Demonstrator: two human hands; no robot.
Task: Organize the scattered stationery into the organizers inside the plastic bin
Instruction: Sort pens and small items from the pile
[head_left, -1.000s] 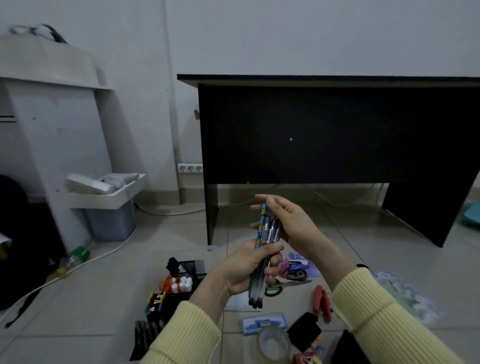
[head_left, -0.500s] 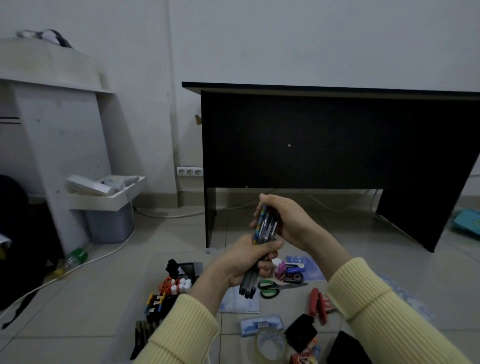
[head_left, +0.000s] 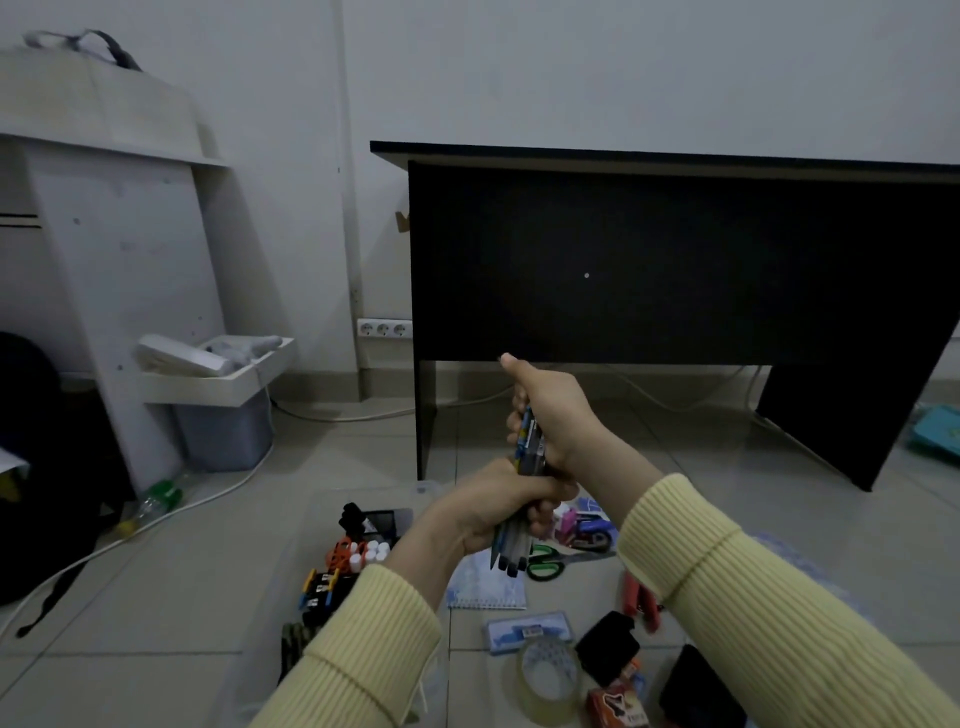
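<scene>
i see a dim room with a pale tiled floor (head_left: 197, 587), a black desk (head_left: 675, 260) against the white wall, wall sockets (head_left: 383, 328) beside it and a white cable (head_left: 208, 498) trailing over the tiles. both hands are closed round one bundle of pens (head_left: 530, 441), held upright above the floor: the left hand (head_left: 498, 506) grips low, the right hand (head_left: 550, 415) high. the clear plastic bin (head_left: 306, 525) lies below left, its black organizers (head_left: 382, 519) partly hidden by the left sleeve (head_left: 363, 649). scissors (head_left: 545, 564), a notepad (head_left: 485, 590) and a tape roll (head_left: 548, 680) lie to the right. the dark things at the bottom edge are cut off; i cannot make them out.
</scene>
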